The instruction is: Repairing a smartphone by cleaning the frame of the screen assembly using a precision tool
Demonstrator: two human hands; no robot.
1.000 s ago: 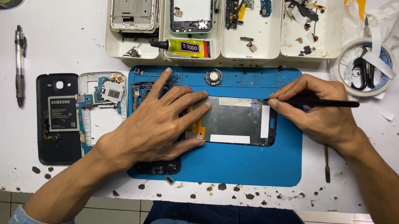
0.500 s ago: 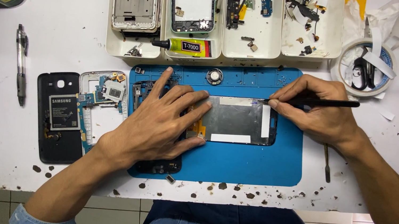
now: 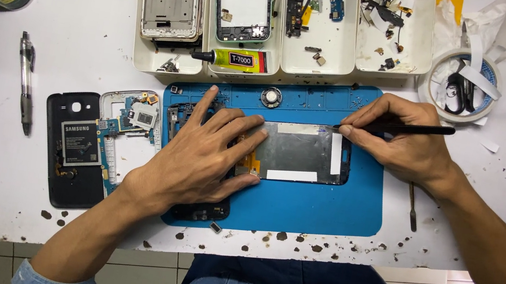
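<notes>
Head view: hands [image 3: 195, 160] [image 3: 397, 142], phone [image 3: 302, 154] unmoved.

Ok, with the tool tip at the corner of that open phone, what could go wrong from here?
1. The thin black tool in the right hand works at the top right corner of the phone; a slip could scratch or crack it.
2. The left hand presses flat on the phone's left end; uneven pressure might bend it.
3. Dark crumbs litter the blue mat edge and could get inside.
</notes>
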